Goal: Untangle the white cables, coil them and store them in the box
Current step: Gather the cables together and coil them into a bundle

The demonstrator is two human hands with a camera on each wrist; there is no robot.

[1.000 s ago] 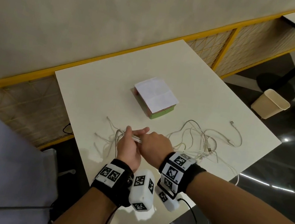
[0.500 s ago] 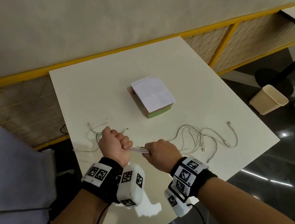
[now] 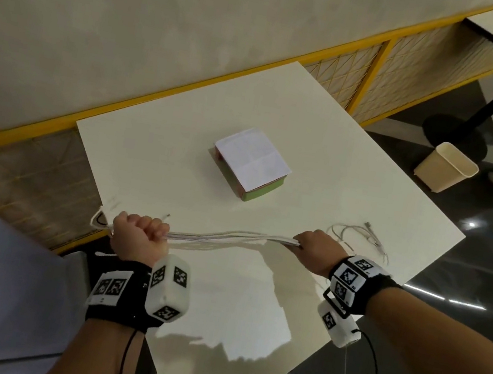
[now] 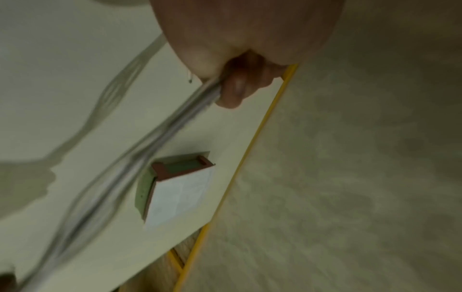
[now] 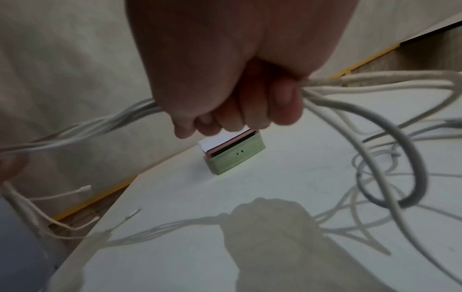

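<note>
Left hand (image 3: pixel 139 238) and right hand (image 3: pixel 314 251) each fisted round white cables (image 3: pixel 229 237), bundle stretched between them, nearer than the box (image 3: pixel 251 163) on the counter (image 3: pixel 355 179)

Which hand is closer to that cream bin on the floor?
Right. The right hand grips the white cables at the table side facing the bin; the left hand grips them at the opposite side.
</note>
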